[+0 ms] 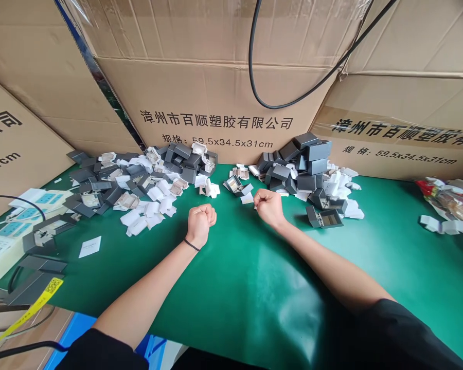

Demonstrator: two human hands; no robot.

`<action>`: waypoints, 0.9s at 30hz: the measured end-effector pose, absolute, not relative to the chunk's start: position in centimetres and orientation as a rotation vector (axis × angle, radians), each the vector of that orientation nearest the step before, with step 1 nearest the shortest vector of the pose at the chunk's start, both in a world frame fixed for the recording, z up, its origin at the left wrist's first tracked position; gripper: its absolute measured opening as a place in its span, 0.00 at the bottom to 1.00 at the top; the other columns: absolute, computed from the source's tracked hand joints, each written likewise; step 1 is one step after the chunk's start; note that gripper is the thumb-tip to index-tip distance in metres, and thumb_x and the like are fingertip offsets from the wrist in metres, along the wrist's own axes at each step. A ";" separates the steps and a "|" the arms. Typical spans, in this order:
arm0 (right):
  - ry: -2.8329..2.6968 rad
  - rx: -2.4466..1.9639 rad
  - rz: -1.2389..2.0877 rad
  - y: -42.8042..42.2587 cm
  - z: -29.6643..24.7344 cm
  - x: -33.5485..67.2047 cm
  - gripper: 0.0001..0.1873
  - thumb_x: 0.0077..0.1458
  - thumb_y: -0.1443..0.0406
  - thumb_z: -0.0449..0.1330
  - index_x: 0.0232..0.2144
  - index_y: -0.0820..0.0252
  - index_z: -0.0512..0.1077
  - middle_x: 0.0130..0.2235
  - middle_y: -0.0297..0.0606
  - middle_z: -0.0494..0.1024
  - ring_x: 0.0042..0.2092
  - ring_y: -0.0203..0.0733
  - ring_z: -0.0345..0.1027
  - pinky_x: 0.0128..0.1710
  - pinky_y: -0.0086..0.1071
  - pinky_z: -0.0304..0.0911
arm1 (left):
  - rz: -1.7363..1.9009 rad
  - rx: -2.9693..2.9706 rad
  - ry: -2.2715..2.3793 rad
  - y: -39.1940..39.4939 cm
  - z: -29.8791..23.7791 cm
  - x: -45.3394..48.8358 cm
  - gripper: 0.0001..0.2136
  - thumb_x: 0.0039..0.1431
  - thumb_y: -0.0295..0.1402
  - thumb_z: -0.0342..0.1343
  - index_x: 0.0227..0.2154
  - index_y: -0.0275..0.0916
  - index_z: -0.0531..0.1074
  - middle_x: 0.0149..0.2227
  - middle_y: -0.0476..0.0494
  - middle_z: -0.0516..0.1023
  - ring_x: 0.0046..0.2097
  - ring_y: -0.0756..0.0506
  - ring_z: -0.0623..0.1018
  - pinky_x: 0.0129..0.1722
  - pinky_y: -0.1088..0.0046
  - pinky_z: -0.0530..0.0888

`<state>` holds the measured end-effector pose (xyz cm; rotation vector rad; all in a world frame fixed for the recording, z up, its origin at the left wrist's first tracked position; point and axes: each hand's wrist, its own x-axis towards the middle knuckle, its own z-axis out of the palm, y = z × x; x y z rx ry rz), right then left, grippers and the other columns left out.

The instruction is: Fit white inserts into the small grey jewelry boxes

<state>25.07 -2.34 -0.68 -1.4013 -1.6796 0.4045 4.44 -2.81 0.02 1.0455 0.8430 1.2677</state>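
Note:
My left hand (199, 224) is closed in a fist above the green table, with a dark band at the wrist. My right hand (269, 208) also makes a fist, and nothing shows in either one. Left of my left hand lie crumpled white paper pieces (150, 211) and a heap of dark grey boxes (108, 190). Near my right hand is an open grey box (235, 185) with small white cards beside it. A second pile of grey boxes (301, 159) stands behind the right fist, and an open box (324, 217) lies to its right.
Large cardboard cartons (216, 87) wall off the back of the green table (231, 288). A black cable (272, 106) hangs in front. At left are a power strip (21, 221) and a yellow tag (31, 313). A plastic-wrapped packet (453, 203) lies at far right.

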 end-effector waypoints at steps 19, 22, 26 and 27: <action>-2.343 -1.017 0.088 -4.3 -0.3 21.3 0.17 0.62 0.58 0.46 0.49 0.58 0.66 0.47 0.42 0.74 0.46 0.43 0.66 0.45 0.36 0.62 | 1.198 0.910 0.821 -2.6 -0.7 5.6 0.17 0.58 0.45 0.50 0.47 0.43 0.66 0.51 0.40 0.70 0.50 0.43 0.72 0.42 0.65 0.74; -2.233 -1.136 0.067 -2.9 -0.5 23.2 0.17 0.62 0.60 0.47 0.49 0.57 0.66 0.51 0.41 0.72 0.50 0.44 0.63 0.48 0.38 0.60 | 1.265 0.765 0.883 -2.1 -1.0 5.4 0.16 0.60 0.45 0.47 0.46 0.42 0.66 0.48 0.41 0.72 0.46 0.45 0.74 0.42 0.63 0.74; -2.226 -1.472 -0.023 -0.9 -1.2 25.8 0.11 0.59 0.63 0.53 0.41 0.56 0.72 0.48 0.42 0.73 0.48 0.48 0.63 0.41 0.41 0.61 | 1.205 0.642 0.868 -1.9 -0.6 5.2 0.18 0.62 0.44 0.46 0.49 0.40 0.65 0.47 0.38 0.73 0.42 0.45 0.76 0.43 0.60 0.73; -2.247 -1.524 -0.023 -0.6 -1.4 26.1 0.09 0.58 0.63 0.54 0.39 0.56 0.73 0.46 0.42 0.74 0.47 0.48 0.64 0.39 0.40 0.60 | 1.182 0.631 0.840 -1.9 -0.5 5.2 0.18 0.61 0.44 0.46 0.49 0.40 0.65 0.47 0.37 0.74 0.42 0.44 0.77 0.43 0.60 0.73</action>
